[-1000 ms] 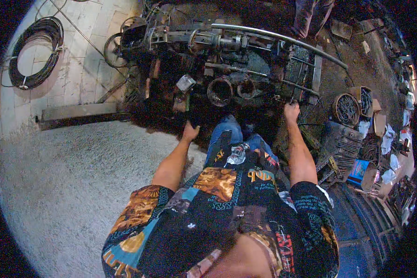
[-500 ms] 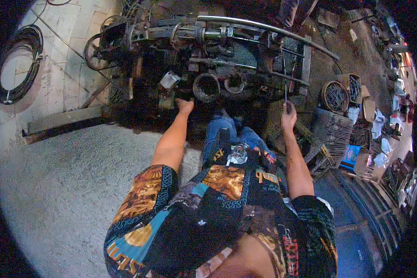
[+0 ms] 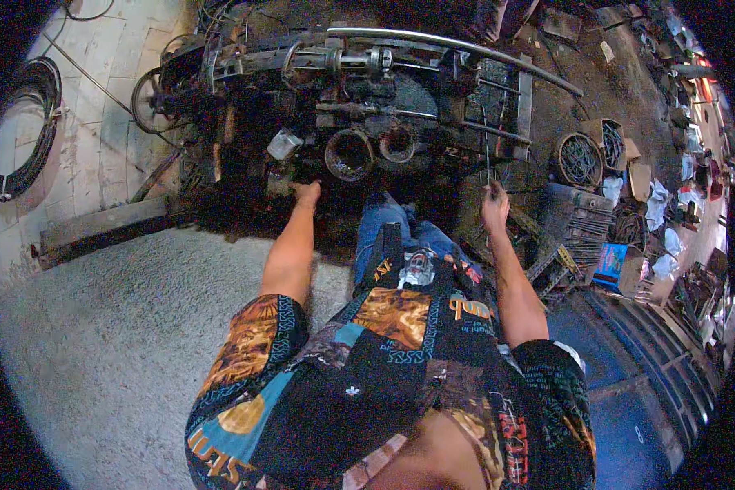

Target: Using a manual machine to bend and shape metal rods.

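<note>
A dark, greasy machine (image 3: 335, 110) with shafts and two round metal cups stands in front of me. My right hand (image 3: 494, 210) is closed around a thin metal rod (image 3: 487, 147), which rises upright beside the machine's right end. On the other side, my left hand (image 3: 305, 194) reaches the machine's near edge, just below a small pale box-shaped part (image 3: 284, 144). Shadow hides the fingers of that hand, so what they touch does not show. Between my hands are the larger cup (image 3: 349, 155) and the smaller cup (image 3: 397, 144).
At the right stand a round basket of metal pieces (image 3: 580, 159), a stack of rods (image 3: 584, 224) and a blue packet (image 3: 612, 266). A coiled black hose (image 3: 37, 139) lies at the left. Another person's legs (image 3: 502, 18) show beyond the machine.
The whole view has shifted slightly, so the machine and both hands appear a little farther left. Against the machine, my hands have hardly moved; the right still grips the rod.
</note>
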### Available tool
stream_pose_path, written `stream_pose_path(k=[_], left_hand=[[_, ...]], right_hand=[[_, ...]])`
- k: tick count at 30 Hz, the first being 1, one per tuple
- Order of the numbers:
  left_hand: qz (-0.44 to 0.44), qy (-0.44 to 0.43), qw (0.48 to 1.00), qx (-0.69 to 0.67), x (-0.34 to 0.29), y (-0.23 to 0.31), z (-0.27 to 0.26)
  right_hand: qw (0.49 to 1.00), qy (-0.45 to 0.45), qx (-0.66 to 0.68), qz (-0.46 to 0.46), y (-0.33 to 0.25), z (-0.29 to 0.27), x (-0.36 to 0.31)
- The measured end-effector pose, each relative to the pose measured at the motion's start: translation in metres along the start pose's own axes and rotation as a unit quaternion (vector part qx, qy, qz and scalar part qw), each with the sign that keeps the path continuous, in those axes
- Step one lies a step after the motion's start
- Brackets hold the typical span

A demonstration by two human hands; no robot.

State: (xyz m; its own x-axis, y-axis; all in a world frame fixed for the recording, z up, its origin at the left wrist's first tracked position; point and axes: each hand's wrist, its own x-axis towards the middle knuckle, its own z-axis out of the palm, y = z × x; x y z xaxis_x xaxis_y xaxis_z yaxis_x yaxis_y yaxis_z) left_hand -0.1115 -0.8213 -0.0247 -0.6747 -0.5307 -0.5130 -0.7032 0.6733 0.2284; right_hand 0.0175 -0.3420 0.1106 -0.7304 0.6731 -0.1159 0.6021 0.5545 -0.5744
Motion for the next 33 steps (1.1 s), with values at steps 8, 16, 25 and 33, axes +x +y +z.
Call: stream_pose_path(k=[8, 16, 25, 33], left_hand=[[0.037, -0.061, 0.997, -0.028, -0.043, 0.010, -0.032], [0.096, -0.125, 0.987, 0.009, -0.135, 0.016, -0.105], [-0.042, -0.045, 0.996, -0.063, -0.174, 0.018, -0.228], [0.012, 0.034, 0.999, 0.038, -0.212, 0.138, -0.385]], right_hand=[[0.994, -0.047, 0.091, 0.038, -0.004, -0.010, 0.002], [0.987, -0.127, -0.012, 0.098, 0.045, -0.031, 0.003], [0.951, -0.190, 0.127, 0.210, 0.008, -0.085, 0.010], [0.957, -0.048, 0.265, 0.109, -0.094, -0.219, 0.029]])
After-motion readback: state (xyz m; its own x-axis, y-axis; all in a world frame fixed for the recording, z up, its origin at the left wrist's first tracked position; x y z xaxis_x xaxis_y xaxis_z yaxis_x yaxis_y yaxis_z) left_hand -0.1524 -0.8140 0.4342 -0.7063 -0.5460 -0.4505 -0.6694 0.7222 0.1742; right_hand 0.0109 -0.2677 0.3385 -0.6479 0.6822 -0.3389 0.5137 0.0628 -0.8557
